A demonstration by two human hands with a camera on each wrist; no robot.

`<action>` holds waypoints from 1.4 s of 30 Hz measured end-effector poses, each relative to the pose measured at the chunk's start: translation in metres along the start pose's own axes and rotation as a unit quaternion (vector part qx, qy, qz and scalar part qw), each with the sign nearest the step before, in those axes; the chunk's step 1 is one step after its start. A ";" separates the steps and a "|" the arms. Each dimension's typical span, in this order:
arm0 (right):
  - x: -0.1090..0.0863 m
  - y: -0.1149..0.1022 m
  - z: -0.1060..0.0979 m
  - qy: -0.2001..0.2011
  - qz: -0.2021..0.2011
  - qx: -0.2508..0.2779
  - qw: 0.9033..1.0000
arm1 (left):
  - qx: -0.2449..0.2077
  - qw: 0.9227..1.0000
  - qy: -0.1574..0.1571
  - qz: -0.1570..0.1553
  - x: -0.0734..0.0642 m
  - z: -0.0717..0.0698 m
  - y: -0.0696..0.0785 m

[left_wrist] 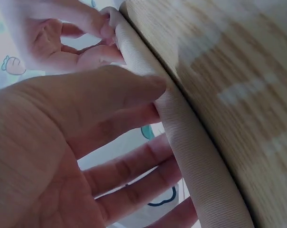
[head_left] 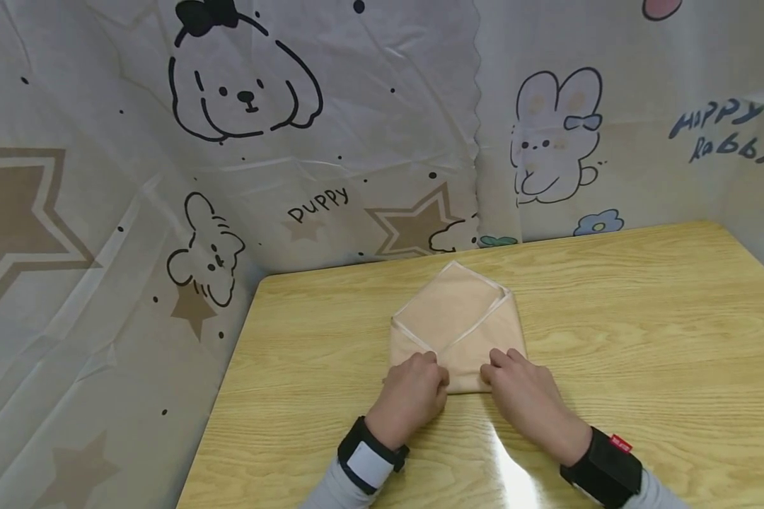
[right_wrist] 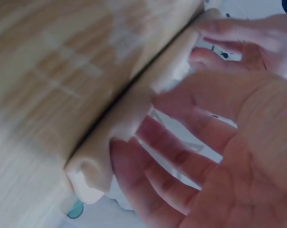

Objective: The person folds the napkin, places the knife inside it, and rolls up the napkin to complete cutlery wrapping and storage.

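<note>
A beige cloth (head_left: 448, 311) with white edging lies folded on the table, a pointed flap at its far end. At the near edge, my left hand (head_left: 415, 390) pinches the cloth on the left with curled fingers. My right hand (head_left: 531, 396) pinches the same edge a short way to the right. In the left wrist view, the thumb of the left hand (left_wrist: 43, 128) presses the rounded edge of the cloth (left_wrist: 181, 128), with the fingers on its other side. In the right wrist view, the right hand (right_wrist: 233, 156) has thumb and fingertips against the rolled cloth edge (right_wrist: 129, 111).
The wood-grain table (head_left: 643, 339) extends on both sides of the cloth. A pale curtain (head_left: 382, 127) printed with cartoon animals and stars hangs along the table's back and left side. Black bands (head_left: 605, 466) circle both wrists.
</note>
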State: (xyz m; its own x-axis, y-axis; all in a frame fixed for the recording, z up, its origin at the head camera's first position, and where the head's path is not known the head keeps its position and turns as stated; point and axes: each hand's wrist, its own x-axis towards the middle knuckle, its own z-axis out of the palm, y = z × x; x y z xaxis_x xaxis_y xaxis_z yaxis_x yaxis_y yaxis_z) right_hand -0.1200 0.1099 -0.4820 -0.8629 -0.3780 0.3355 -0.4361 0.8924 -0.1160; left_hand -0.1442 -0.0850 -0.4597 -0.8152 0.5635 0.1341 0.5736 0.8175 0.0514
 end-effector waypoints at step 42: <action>-0.002 -0.001 -0.003 -0.007 -0.035 0.006 0.999 | 0.016 0.997 0.026 0.073 0.006 0.012 -0.009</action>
State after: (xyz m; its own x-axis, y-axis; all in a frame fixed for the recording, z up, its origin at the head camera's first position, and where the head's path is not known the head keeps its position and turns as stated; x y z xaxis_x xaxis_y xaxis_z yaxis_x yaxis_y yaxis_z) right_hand -0.1169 0.1107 -0.4801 -0.8340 -0.4425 0.3297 -0.4981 0.8608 -0.1048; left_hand -0.1549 -0.0880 -0.4710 -0.7178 0.6699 0.1898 0.6817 0.7316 -0.0037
